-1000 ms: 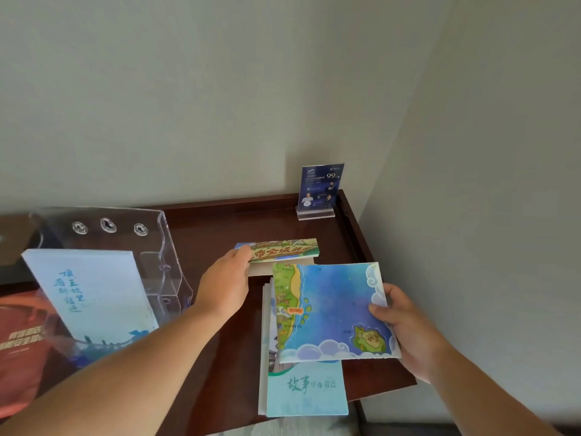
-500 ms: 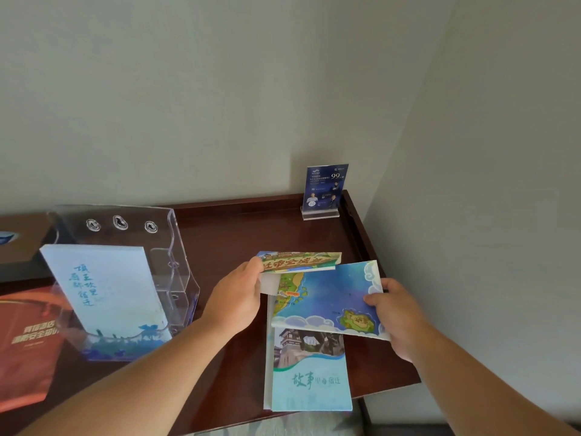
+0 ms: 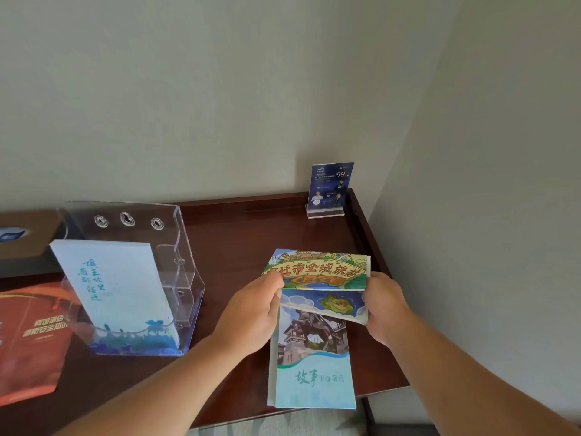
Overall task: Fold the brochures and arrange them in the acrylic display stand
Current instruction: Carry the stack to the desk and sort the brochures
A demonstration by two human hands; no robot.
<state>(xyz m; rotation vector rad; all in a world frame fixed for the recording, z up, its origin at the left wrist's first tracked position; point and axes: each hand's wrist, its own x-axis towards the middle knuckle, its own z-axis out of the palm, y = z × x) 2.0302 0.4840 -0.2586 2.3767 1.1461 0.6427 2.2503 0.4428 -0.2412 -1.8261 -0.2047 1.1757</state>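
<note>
A colourful map brochure is held above the dark wooden table, partly folded, its blue lower panel tucked under the yellow-green top panel. My left hand pinches its left edge and my right hand grips its right edge. Beneath it lies a stack of pale teal brochures near the table's front edge. The clear acrylic display stand stands at the left, holding light blue brochures in its front pocket.
A small blue sign in a clear holder stands in the table's back right corner. A red leaflet lies at the far left. A brown box sits behind the stand. Walls close in behind and to the right.
The blue map panel, spread out a second ago, has been folded under the top panel. My right hand moved up to the brochure's right edge; my left hand kept hold of the left edge.
</note>
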